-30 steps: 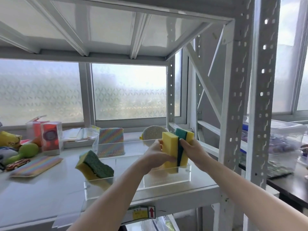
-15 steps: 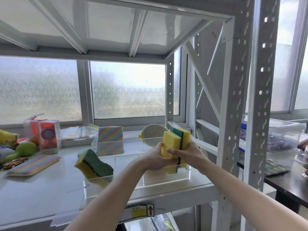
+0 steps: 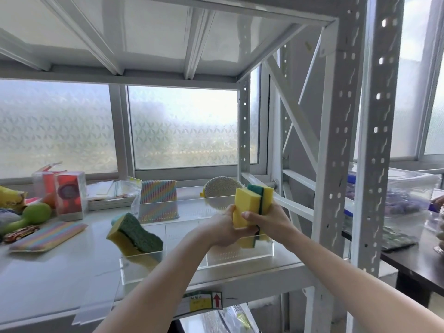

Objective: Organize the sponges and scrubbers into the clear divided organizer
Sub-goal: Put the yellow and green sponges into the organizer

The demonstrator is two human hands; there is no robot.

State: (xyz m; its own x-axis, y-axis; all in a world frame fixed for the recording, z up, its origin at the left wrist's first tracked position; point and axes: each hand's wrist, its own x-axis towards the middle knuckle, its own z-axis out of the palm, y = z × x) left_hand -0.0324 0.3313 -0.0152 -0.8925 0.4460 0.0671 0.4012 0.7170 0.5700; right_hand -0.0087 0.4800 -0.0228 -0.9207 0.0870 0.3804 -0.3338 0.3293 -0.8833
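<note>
I have 2 yellow foam sponges with green scouring faces (image 3: 253,207) pinched upright between my left hand (image 3: 222,230) and right hand (image 3: 269,221), both closed on them, over the right end of the clear acrylic divided organizer (image 3: 240,258); they look light and squashy, so I'd grip the broad faces gently.

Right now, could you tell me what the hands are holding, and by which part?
Two yellow-and-green sponges pressed together upright; the left hand and right hand grip their lower halves from either side.
</note>
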